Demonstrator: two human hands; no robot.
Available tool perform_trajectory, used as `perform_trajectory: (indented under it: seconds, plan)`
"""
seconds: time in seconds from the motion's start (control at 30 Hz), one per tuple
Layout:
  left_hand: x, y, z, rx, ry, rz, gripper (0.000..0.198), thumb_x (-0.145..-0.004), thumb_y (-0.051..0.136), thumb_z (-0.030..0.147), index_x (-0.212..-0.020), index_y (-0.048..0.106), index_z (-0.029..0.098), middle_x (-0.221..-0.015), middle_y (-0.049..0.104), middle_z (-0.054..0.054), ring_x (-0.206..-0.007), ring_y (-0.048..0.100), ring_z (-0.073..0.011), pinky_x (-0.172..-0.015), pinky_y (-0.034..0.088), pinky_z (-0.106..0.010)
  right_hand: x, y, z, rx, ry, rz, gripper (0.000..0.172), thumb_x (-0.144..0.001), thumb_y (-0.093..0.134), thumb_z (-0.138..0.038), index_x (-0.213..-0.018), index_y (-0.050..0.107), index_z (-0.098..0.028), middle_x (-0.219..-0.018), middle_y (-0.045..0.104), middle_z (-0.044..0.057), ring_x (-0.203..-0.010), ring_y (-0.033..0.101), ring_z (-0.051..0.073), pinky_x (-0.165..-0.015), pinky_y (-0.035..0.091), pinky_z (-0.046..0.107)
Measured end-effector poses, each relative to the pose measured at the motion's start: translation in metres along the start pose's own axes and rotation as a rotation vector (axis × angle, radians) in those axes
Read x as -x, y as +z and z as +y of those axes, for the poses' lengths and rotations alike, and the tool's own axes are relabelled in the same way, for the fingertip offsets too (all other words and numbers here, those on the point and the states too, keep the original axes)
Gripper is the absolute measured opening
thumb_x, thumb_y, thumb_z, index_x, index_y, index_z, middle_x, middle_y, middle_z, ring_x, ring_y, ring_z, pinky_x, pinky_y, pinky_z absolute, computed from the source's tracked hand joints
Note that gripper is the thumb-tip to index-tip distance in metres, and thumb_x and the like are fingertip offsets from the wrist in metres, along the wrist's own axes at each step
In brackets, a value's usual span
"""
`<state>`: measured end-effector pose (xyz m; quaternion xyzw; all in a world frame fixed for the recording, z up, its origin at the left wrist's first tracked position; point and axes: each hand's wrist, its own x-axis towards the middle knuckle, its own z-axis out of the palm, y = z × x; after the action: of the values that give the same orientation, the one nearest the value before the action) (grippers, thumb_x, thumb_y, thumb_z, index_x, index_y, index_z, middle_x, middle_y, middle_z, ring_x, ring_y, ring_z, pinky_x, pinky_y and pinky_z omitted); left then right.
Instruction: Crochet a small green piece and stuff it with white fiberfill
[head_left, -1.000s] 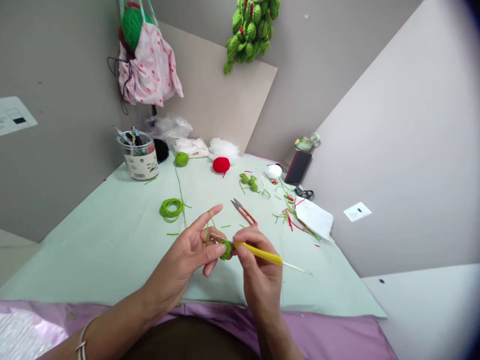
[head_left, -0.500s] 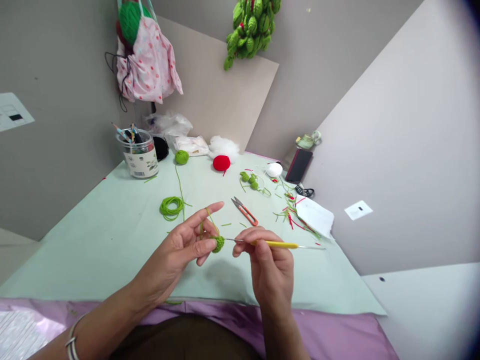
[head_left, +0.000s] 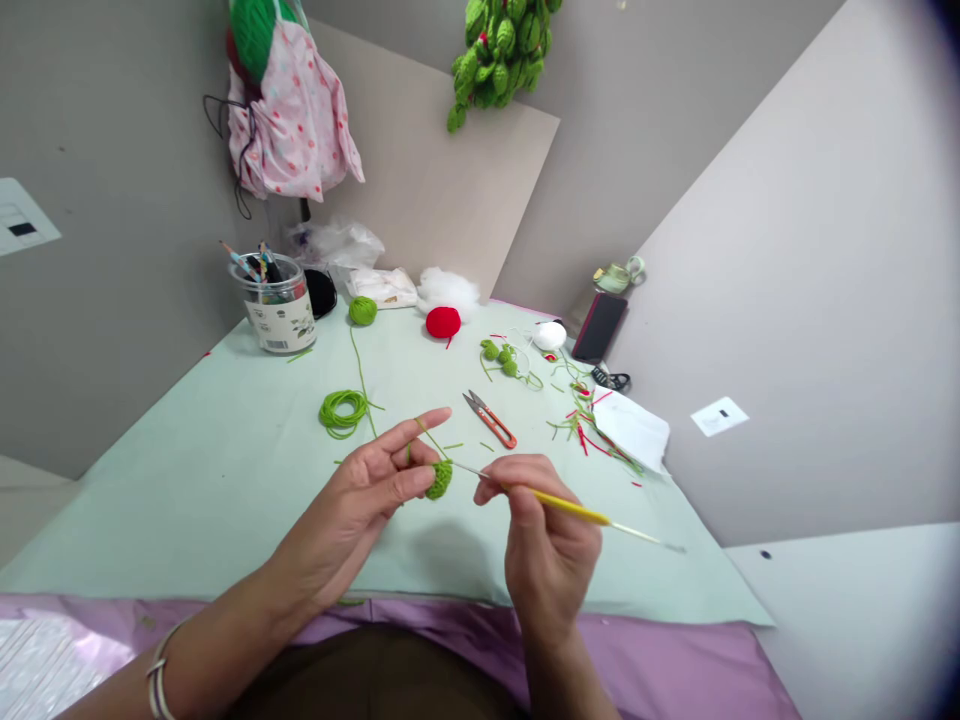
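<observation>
Nearer than the orange snips (head_left: 487,414), the left hand (head_left: 375,485) pinches 1 green crocheted piece (head_left: 440,481) and the right hand (head_left: 553,530) grips 1 yellow-handled hook (head_left: 574,508); beyond the snips sits 1 red ball (head_left: 443,322).

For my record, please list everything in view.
Crochet piece: 1, green, centre
Hook: 1, yellow, centre
Snips: 1, orange, centre
Yarn coil: 1, green, left
Balls: 3, green, red, white, back
Small pieces: several, green, back
Scraps: many, green, red, right
Sheet: 1, white, right
Phone, clip: 1 each, black, right
Ornament: 1, green, right
Jar, plastic bag: 1 each, clear, left
Stuffing, packet: 1 each, white, back
Pouch: 1, pink, left
Bunch: 1, green, top
Board: 1, beige, back
Wall plates: 2, white, sides
Cloths: 2, mint (centre), purple (front)
Left hand, right hand: 1 each, centre
</observation>
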<state>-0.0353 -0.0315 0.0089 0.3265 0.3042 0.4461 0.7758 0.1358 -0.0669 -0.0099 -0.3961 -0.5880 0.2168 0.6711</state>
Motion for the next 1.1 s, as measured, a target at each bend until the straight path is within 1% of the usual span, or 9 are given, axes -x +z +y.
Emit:
perform_trajectory:
  seconds: [0.07, 0.13, 0.27, 0.43, 0.63, 0.77, 0.87, 0.97, 1.1]
  plan:
    - [0.001, -0.002, 0.002, -0.038, 0.02, -0.014, 0.047, -0.084, 0.089, 0.034, -0.13, 0.08, 0.032, -0.089, 0.061, 0.002, -0.082, 0.05, -0.0145, -0.087, 0.04, -0.03, -0.006, -0.002, -0.004, -0.15, 0.079, 0.018, 0.022, -0.107, 0.059, -0.023, -0.103, 0.08, -0.028, -0.079, 0.069, 0.002, -0.074, 0.064, 0.017, -0.07, 0.056, 0.034]
    - [0.003, -0.002, 0.002, -0.12, 0.059, -0.023, 0.044, -0.083, 0.09, 0.037, -0.127, 0.081, 0.035, -0.09, 0.062, 0.001, -0.087, 0.053, -0.017, -0.092, 0.041, -0.032, -0.009, -0.001, -0.005, -0.229, 0.117, -0.008, 0.019, -0.106, 0.063, -0.028, -0.098, 0.08, -0.027, -0.078, 0.068, 0.002, -0.074, 0.064, 0.017, -0.069, 0.055, 0.034]
    - [0.004, 0.001, -0.004, -0.277, 0.13, -0.031, 0.05, -0.084, 0.09, 0.035, -0.132, 0.078, 0.04, -0.091, 0.065, 0.002, -0.098, 0.059, -0.0198, -0.104, 0.041, -0.036, -0.009, 0.006, 0.0, -0.256, 0.179, -0.087, 0.016, -0.102, 0.068, -0.032, -0.099, 0.083, -0.027, -0.091, 0.076, 0.005, -0.09, 0.07, 0.02, -0.078, 0.059, 0.036]
    - [0.001, -0.001, -0.007, -0.166, 0.108, -0.026, 0.056, -0.084, 0.09, 0.03, -0.137, 0.074, 0.038, -0.09, 0.064, 0.003, -0.092, 0.062, -0.0176, -0.095, 0.05, -0.034, -0.011, 0.007, 0.003, -0.338, 0.319, -0.014, 0.02, -0.098, 0.073, -0.04, -0.091, 0.08, -0.022, -0.085, 0.076, 0.005, -0.068, 0.065, 0.016, -0.064, 0.056, 0.031]
    - [0.002, -0.004, -0.005, -0.16, 0.111, -0.035, 0.053, -0.084, 0.09, 0.028, -0.134, 0.076, 0.037, -0.09, 0.065, 0.002, -0.091, 0.061, -0.0158, -0.092, 0.051, -0.031, -0.015, 0.004, 0.002, -0.396, 0.38, -0.03, 0.025, -0.101, 0.069, -0.042, -0.088, 0.076, -0.021, -0.082, 0.073, 0.004, -0.066, 0.065, 0.015, -0.063, 0.058, 0.03]
    - [0.003, -0.003, -0.003, -0.196, 0.127, -0.029, 0.048, -0.087, 0.087, 0.029, -0.133, 0.077, 0.037, -0.091, 0.066, 0.002, -0.092, 0.062, -0.0169, -0.094, 0.051, -0.032, -0.014, 0.001, 0.001, -0.428, 0.356, -0.075, 0.026, -0.105, 0.063, -0.039, -0.09, 0.075, -0.021, -0.084, 0.076, 0.004, -0.068, 0.067, 0.015, -0.066, 0.058, 0.03]
    - [0.004, -0.002, -0.002, -0.248, 0.155, 0.003, 0.048, -0.086, 0.087, 0.029, -0.133, 0.078, 0.035, -0.091, 0.066, 0.001, -0.092, 0.062, -0.0178, -0.097, 0.051, -0.033, -0.013, -0.002, -0.001, -0.37, 0.305, -0.104, 0.025, -0.107, 0.06, -0.036, -0.094, 0.075, -0.022, -0.087, 0.076, 0.004, -0.073, 0.069, 0.016, -0.07, 0.058, 0.031]
    - [0.004, -0.002, -0.002, -0.322, 0.201, 0.041, 0.046, -0.086, 0.087, 0.029, -0.131, 0.078, 0.034, -0.091, 0.066, 0.001, -0.092, 0.061, -0.0184, -0.102, 0.048, -0.035, -0.011, -0.004, -0.005, -0.229, 0.185, -0.118, 0.023, -0.109, 0.057, -0.031, -0.098, 0.076, -0.023, -0.088, 0.075, 0.004, -0.08, 0.069, 0.017, -0.076, 0.058, 0.034]
    - [0.003, -0.006, -0.002, -0.428, 0.246, 0.047, 0.045, -0.089, 0.084, 0.03, -0.133, 0.077, 0.036, -0.094, 0.066, 0.001, -0.096, 0.06, -0.019, -0.105, 0.047, -0.034, -0.008, -0.005, -0.012, -0.028, 0.02, -0.14, 0.025, -0.11, 0.052, -0.022, -0.104, 0.076, -0.025, -0.092, 0.076, 0.004, -0.088, 0.07, 0.019, -0.081, 0.058, 0.035]
